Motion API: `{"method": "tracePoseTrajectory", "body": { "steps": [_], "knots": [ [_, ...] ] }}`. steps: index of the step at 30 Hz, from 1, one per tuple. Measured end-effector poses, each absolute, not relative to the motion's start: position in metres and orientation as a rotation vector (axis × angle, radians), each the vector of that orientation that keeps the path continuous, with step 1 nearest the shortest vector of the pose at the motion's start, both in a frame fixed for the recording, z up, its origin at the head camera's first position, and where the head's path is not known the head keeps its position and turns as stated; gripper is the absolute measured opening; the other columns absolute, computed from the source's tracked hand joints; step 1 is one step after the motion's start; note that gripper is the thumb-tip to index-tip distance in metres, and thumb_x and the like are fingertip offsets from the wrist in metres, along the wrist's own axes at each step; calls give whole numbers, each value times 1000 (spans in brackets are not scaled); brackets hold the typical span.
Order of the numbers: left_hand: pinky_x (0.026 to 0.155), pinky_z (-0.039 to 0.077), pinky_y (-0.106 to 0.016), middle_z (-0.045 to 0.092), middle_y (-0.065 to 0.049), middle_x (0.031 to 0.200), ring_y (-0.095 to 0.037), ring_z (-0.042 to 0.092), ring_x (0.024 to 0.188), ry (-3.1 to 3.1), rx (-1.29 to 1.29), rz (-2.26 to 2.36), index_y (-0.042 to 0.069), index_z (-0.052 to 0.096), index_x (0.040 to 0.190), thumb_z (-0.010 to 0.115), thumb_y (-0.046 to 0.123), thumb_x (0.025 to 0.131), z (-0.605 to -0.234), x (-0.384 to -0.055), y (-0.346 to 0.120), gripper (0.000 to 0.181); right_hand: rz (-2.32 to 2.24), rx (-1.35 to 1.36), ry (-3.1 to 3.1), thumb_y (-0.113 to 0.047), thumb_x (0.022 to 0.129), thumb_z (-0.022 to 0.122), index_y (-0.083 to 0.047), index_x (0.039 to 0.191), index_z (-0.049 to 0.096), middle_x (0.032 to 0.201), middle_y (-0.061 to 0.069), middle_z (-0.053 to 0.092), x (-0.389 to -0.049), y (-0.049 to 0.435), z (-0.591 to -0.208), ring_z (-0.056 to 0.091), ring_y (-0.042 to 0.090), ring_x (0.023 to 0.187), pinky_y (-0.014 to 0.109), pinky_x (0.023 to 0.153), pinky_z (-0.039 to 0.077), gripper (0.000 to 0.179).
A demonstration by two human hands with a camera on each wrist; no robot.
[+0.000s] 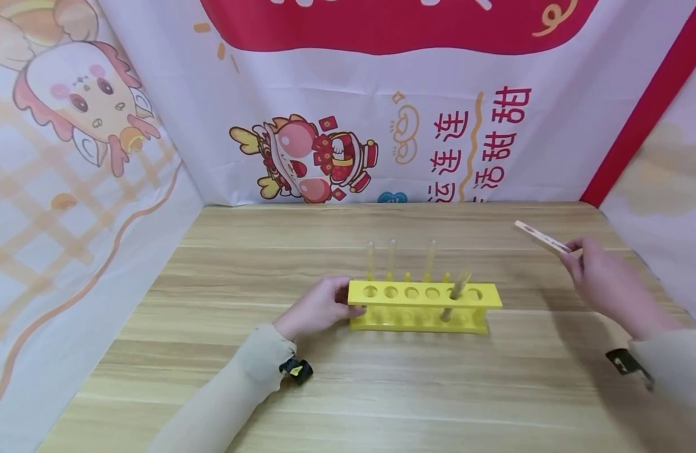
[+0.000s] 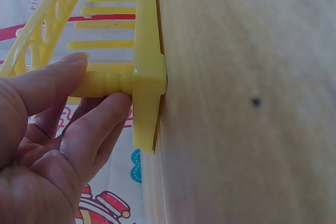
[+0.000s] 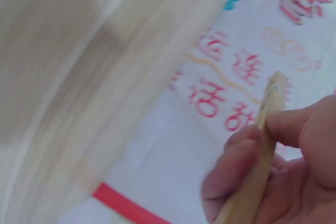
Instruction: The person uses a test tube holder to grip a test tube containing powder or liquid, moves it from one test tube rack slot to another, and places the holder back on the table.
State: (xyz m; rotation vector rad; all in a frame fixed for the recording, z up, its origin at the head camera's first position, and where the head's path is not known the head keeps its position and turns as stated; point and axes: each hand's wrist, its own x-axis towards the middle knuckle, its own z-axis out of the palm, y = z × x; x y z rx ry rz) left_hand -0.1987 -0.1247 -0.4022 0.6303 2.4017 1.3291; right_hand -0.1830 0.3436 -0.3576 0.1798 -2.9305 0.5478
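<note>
A yellow test tube rack (image 1: 424, 294) stands on the wooden table. My left hand (image 1: 319, 307) grips it at its left end, and in the left wrist view thumb and fingers (image 2: 94, 124) pinch its end post (image 2: 107, 83). In a hole near the rack's right end, a test tube (image 1: 456, 289) with greyish contents leans at a slant. Three clear tubes (image 1: 430, 261) stand upright along the back. Out to the right, above the table, my right hand (image 1: 608, 277) holds a wooden test tube holder (image 1: 542, 237), its far end pointing up and left, away from the rack.
The wood-grain table (image 1: 381, 390) reaches back to a printed cloth (image 1: 336, 82) hung behind it. More cloth hangs along the left (image 1: 59, 207) and right sides. A black band (image 1: 297, 370) sits on my left wrist, another (image 1: 629, 367) on the right.
</note>
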Motion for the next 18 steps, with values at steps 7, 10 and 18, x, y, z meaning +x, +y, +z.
{"method": "tracePoseTrajectory", "body": {
  "steps": [7, 10, 18],
  "knots": [
    [95, 50, -35, 69, 7, 115, -10, 63, 104, 2384, 612, 1345, 18, 66, 118, 75, 9, 88, -402, -199, -123, 32, 576, 274, -2797, -16, 103, 54, 7, 119, 47, 71, 6, 50, -157, 316, -345, 42, 18, 53, 33, 47, 34, 29],
    [95, 50, -36, 68, 7, 115, -10, 63, 104, 2382, 611, 1342, 18, 66, 118, 75, 9, 89, -402, -199, -123, 32, 522, 330, -2745, -12, 101, 57, 4, 117, 52, 66, 2, 45, -147, 306, -340, 37, 16, 51, 31, 47, 30, 24],
    [96, 49, -36, 67, 7, 117, -10, 62, 106, 2389, 607, 1321, 18, 65, 120, 75, 10, 89, -402, -198, -124, 33, 376, 474, -2579, -3, 92, 66, -2, 104, 58, 61, -4, 41, -129, 285, -331, 34, 13, 49, 29, 45, 27, 14]
  ]
}}
